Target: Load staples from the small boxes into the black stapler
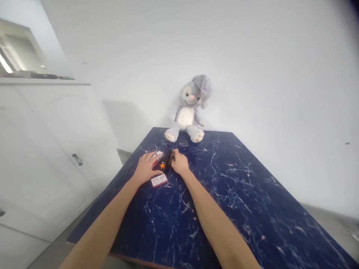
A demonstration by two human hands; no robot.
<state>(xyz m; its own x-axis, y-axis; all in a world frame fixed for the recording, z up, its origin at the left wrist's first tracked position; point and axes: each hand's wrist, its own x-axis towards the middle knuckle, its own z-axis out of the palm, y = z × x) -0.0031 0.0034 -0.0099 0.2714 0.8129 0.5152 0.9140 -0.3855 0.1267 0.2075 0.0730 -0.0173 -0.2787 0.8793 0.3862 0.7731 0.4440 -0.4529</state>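
My left hand lies over a small red-and-white box, its fingers on the far side and its thumb at the near end. The box's near end bears printed text and what looks like a barcode. Against the box, between my two hands, is a black object with an orange mark; its exact kind is unclear. My right hand is closed, with fingers curled at the black object's right edge. My fingers partly cover both things.
A grey-and-white plush toy sits at the far edge of the blue marbled table, leaning on the white wall. White cabinets with dark handles stand to the left.
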